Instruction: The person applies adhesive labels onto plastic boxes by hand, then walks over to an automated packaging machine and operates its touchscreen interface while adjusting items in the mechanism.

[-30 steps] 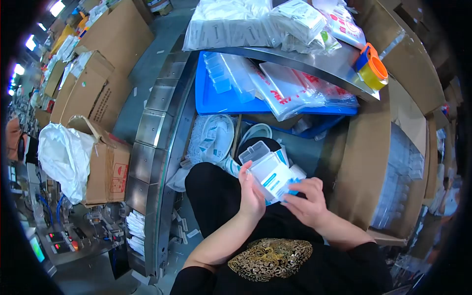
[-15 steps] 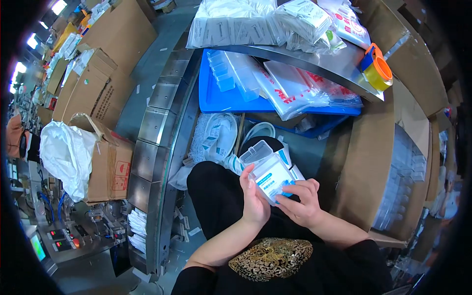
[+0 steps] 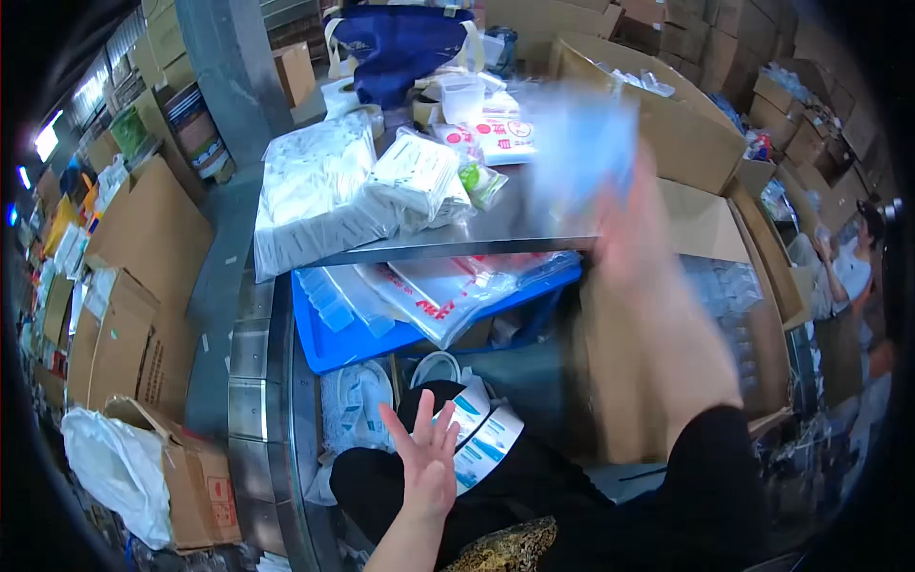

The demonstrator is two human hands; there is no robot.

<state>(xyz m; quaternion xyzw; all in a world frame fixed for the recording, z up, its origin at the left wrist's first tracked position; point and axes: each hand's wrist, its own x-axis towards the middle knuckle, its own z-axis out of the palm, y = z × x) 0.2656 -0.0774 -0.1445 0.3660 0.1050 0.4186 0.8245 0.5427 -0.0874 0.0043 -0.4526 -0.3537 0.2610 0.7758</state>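
My right hand [image 3: 624, 214] is stretched out over the right part of the metal table [image 3: 457, 242], smeared by motion. It grips a clear plastic box [image 3: 583, 157], which shows only as a blurred bluish-white shape. My left hand [image 3: 429, 469] hovers above my lap, palm up, fingers spread, with nothing in it. Just right of its fingers, a strip of blue-and-white printed labels [image 3: 488, 446] lies across my leg.
Bagged white packets [image 3: 319, 181] and a blue tote bag [image 3: 405, 48] crowd the table. Below sits a blue tray [image 3: 329, 351] with printed plastic bags [image 3: 448, 300]. A large carton [image 3: 624, 372] of clear boxes stands right. Far right, a person [image 3: 843, 272] sits.
My right hand has swung up and forward with the plastic box, out of my left hand, which is now open. The view has tilted up and shifted right.
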